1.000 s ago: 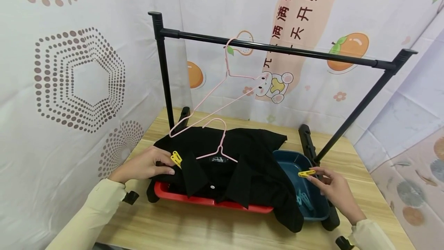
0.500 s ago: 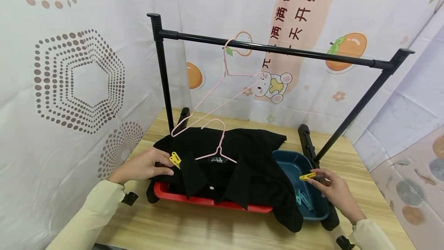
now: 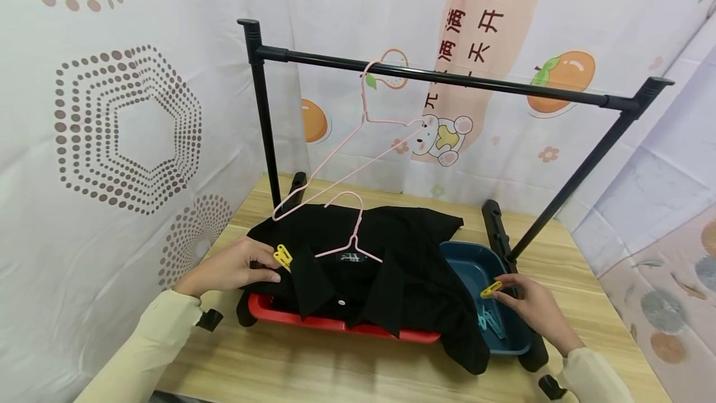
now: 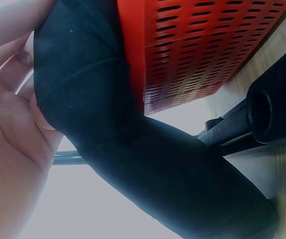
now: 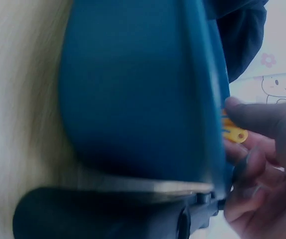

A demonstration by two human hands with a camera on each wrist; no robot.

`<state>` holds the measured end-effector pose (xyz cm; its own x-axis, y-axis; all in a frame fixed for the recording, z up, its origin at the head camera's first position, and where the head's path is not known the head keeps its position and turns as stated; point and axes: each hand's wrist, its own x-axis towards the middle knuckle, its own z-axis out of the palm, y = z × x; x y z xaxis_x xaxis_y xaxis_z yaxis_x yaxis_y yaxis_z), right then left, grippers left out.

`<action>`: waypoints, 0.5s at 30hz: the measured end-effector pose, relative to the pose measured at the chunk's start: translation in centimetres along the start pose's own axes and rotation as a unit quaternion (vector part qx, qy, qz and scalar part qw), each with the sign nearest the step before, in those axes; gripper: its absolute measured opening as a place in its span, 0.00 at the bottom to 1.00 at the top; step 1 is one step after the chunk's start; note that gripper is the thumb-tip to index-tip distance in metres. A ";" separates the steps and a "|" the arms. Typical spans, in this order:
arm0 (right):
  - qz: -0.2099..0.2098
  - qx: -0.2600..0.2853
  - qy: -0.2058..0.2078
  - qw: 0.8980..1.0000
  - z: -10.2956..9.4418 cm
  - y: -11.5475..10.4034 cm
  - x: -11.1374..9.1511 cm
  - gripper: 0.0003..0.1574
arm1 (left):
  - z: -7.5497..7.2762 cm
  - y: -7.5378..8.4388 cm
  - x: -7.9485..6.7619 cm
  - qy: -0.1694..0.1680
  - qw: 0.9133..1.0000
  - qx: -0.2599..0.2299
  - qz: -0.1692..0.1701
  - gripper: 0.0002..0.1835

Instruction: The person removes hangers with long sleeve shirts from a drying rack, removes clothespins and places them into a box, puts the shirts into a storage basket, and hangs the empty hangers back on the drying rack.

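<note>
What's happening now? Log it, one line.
left hand: grips black shirt | right hand: pinches yellow clip over blue bin | shirt: atop red basket | upper pink hanger: on rack

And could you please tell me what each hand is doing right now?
Left hand: holding the black shirt with fingers and thumb.
Right hand: pinching a yellow clothespin over the blue tray.

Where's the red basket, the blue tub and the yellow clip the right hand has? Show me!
Red basket [image 4: 188,55]: left wrist view, on its slotted wall.
Blue tub [image 5: 133,89]: right wrist view, on its outer wall.
Yellow clip [image 3: 490,290]: head view, on its middle, pinched by the right hand [image 3: 536,308].
</note>
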<state>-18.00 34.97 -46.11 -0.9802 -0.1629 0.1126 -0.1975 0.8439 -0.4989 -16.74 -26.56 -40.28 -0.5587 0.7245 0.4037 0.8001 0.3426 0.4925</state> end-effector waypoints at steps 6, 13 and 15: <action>-0.016 -0.018 -0.018 1.000 0.0 -0.1 0.4 0.20 | 0.0 -0.1 -0.1 0.001 1.000 -0.001 -0.002 0.06; -0.017 -0.040 -0.039 0.998 -0.1 -0.3 0.7 0.20 | 0.0 -0.1 0.0 -0.004 1.000 -0.005 -0.003 0.05; -0.017 -0.038 -0.041 0.998 -0.1 -0.4 0.7 0.20 | -0.1 0.0 0.0 -0.006 1.000 -0.008 -0.005 0.05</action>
<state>-18.60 34.58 -45.73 -0.9716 -0.2302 0.0554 -0.2314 0.8735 -0.4284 -16.80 -26.59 -40.24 -0.5636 0.7284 0.3896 0.7910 0.3400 0.5087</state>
